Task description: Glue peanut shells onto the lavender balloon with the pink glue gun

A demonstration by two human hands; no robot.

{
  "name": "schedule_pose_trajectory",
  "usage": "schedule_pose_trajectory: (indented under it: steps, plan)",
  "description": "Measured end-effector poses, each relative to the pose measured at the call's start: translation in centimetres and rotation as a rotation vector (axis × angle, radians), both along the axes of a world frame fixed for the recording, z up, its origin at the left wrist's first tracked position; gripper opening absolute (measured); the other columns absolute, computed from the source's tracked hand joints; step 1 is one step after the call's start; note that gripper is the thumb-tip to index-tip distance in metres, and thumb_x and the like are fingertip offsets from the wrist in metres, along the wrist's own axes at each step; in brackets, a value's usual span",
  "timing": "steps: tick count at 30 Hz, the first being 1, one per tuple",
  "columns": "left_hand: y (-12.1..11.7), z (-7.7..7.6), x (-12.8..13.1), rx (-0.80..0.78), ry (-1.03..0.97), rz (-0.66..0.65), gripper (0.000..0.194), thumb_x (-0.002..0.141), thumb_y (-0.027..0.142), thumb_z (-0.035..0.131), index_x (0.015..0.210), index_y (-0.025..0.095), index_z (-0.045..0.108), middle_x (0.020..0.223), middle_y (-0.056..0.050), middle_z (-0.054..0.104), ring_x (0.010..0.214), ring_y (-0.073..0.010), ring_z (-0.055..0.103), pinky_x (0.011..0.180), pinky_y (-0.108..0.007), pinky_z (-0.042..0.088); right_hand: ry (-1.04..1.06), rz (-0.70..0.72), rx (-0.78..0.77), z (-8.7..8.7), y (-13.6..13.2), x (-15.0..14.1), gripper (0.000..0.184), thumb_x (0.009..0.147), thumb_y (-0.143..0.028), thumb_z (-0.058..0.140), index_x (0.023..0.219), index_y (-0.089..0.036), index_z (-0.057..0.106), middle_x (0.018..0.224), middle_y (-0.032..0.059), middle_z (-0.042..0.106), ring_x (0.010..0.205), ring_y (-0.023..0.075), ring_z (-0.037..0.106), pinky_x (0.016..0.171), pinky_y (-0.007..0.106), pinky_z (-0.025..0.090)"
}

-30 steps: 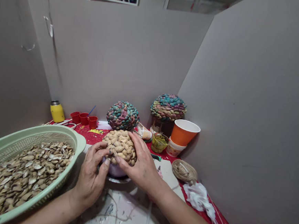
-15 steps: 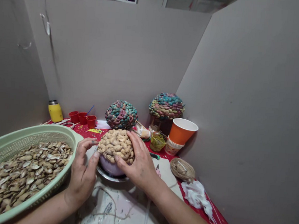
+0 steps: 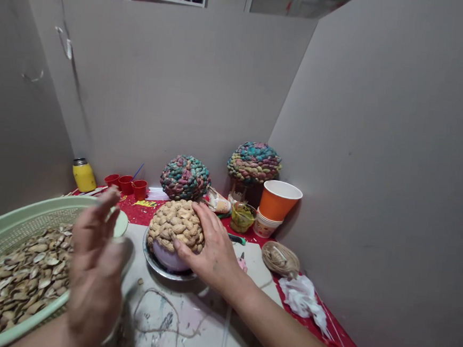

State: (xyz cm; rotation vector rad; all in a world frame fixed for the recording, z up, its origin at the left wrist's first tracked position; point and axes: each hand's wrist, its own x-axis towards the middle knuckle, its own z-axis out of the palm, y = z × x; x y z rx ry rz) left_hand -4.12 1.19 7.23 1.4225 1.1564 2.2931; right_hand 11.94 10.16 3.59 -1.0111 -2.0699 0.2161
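Note:
A rounded dome of peanut shells (image 3: 176, 223) covers the top of a smooth purple form (image 3: 168, 256), possibly a balloon. It rests in a shallow metal dish (image 3: 150, 266) on the pale board. My right hand (image 3: 215, 255) grips its right side, thumb on the front and fingers over the top. Blurred by motion, my left hand (image 3: 98, 270) is in the air at the right rim of a green plastic basket (image 3: 44, 204). Its thumb stands apart from the fingers, and nothing shows in it. Loose peanut shells (image 3: 27, 275) fill the basket.
Two multicoloured peanut-shell domes (image 3: 185, 178) (image 3: 254, 162) stand behind. Around them are red cups (image 3: 139, 189), a yellow bottle (image 3: 84, 176), an orange paper cup (image 3: 275, 201) and a glass bowl (image 3: 242, 218). Twine (image 3: 281, 258) and a white plastic bag (image 3: 304, 297) lie right.
My left hand has left the dome's left side and moved left to the basket's rim. My right hand has stayed on the dome. The view has shifted slightly.

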Motion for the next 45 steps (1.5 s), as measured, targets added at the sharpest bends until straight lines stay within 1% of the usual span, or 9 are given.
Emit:
schedule_pose_trajectory:
  steps: [1, 3, 5, 7, 14, 19, 31, 37, 45]
  plan:
    - [0.3, -0.9, 0.0, -0.103, 0.128, -0.008, 0.045, 0.087, 0.036, 0.060, 0.131, 0.041, 0.050, 0.145, 0.004, 0.047, 0.138, -0.0247, 0.036, 0.119, -0.049, 0.022, -0.001, -0.001, 0.002, 0.0, 0.0, 0.0, 0.073, 0.078, -0.042, 0.063, 0.141, -0.012, 0.040, 0.144, 0.0161, 0.042, 0.135, 0.0302, 0.036, 0.112, 0.050, 0.032]
    - [1.2, -2.9, 0.0, -0.315, 0.323, 0.026, 0.045, 0.091, 0.035, 0.055, 0.135, 0.034, 0.048, 0.151, -0.002, 0.041, 0.141, -0.0263, 0.031, 0.119, -0.052, 0.018, -0.003, 0.000, 0.007, 0.0, 0.1, -0.1, 0.073, 0.079, -0.041, 0.062, 0.141, -0.011, 0.039, 0.144, 0.0167, 0.041, 0.135, 0.0305, 0.036, 0.111, 0.051, 0.033]
    - [2.3, -4.4, -0.1, -0.409, 0.401, 0.031, 0.045, 0.092, 0.036, 0.051, 0.137, 0.029, 0.046, 0.152, -0.006, 0.038, 0.142, -0.0262, 0.030, 0.118, -0.052, 0.019, -0.008, 0.005, 0.015, 0.0, 0.1, -0.1, 0.072, 0.079, -0.040, 0.062, 0.141, -0.011, 0.039, 0.144, 0.0170, 0.042, 0.134, 0.0307, 0.036, 0.111, 0.051, 0.033]
    - [3.1, -5.1, -0.3, -0.453, 0.424, 0.016, 0.046, 0.093, 0.038, 0.049, 0.138, 0.027, 0.045, 0.153, -0.007, 0.037, 0.143, -0.0251, 0.029, 0.118, -0.051, 0.020, -0.010, 0.014, 0.027, 0.0, 0.1, -0.1, 0.071, 0.079, -0.039, 0.061, 0.140, -0.011, 0.039, 0.143, 0.0163, 0.043, 0.134, 0.0301, 0.037, 0.111, 0.050, 0.033]
    - [3.9, -5.0, -0.5, -0.503, 0.418, -0.069, 0.050, 0.094, 0.041, 0.047, 0.141, 0.026, 0.042, 0.156, -0.007, 0.032, 0.145, -0.0220, 0.024, 0.119, -0.048, 0.017, -0.034, 0.006, 0.039, 0.0, -0.2, -0.1, 0.072, 0.079, -0.040, 0.062, 0.140, -0.010, 0.040, 0.144, 0.0173, 0.042, 0.134, 0.0306, 0.036, 0.112, 0.050, 0.032]
    - [4.2, -5.0, -0.4, -0.514, 0.368, -0.133, 0.048, 0.093, 0.041, 0.048, 0.138, 0.024, 0.046, 0.151, -0.008, 0.041, 0.142, -0.0240, 0.032, 0.118, -0.049, 0.021, -0.034, 0.004, 0.037, 0.1, -0.2, -0.1, 0.073, 0.079, -0.040, 0.063, 0.140, -0.008, 0.040, 0.144, 0.0182, 0.042, 0.134, 0.0309, 0.036, 0.112, 0.050, 0.033]
    - [4.2, -5.4, -0.4, -0.485, 0.389, -0.105, 0.046, 0.093, 0.042, 0.049, 0.137, 0.026, 0.048, 0.149, -0.008, 0.043, 0.140, -0.0246, 0.034, 0.118, -0.051, 0.021, -0.017, 0.007, 0.055, -0.1, -0.2, -0.2, 0.071, 0.079, -0.039, 0.062, 0.139, -0.009, 0.040, 0.143, 0.0194, 0.042, 0.134, 0.0321, 0.037, 0.111, 0.050, 0.033]
    - [4.2, -5.5, -0.6, -0.498, 0.367, -0.144, 0.047, 0.096, 0.045, 0.041, 0.138, 0.025, 0.047, 0.151, -0.008, 0.040, 0.142, -0.0233, 0.030, 0.119, -0.049, 0.018, -0.013, 0.010, 0.059, -0.1, -0.2, -0.1, 0.071, 0.079, -0.040, 0.061, 0.139, -0.011, 0.040, 0.143, 0.0163, 0.044, 0.134, 0.0303, 0.037, 0.112, 0.050, 0.033]
    - [4.2, -5.5, -0.5, -0.488, 0.427, -0.096, 0.047, 0.093, 0.043, 0.048, 0.137, 0.025, 0.046, 0.150, -0.009, 0.042, 0.140, -0.0254, 0.033, 0.117, -0.051, 0.022, -0.029, 0.006, 0.048, 0.0, -0.2, -0.2, 0.071, 0.079, -0.040, 0.061, 0.140, -0.008, 0.040, 0.144, 0.0186, 0.042, 0.135, 0.0310, 0.036, 0.112, 0.049, 0.032]
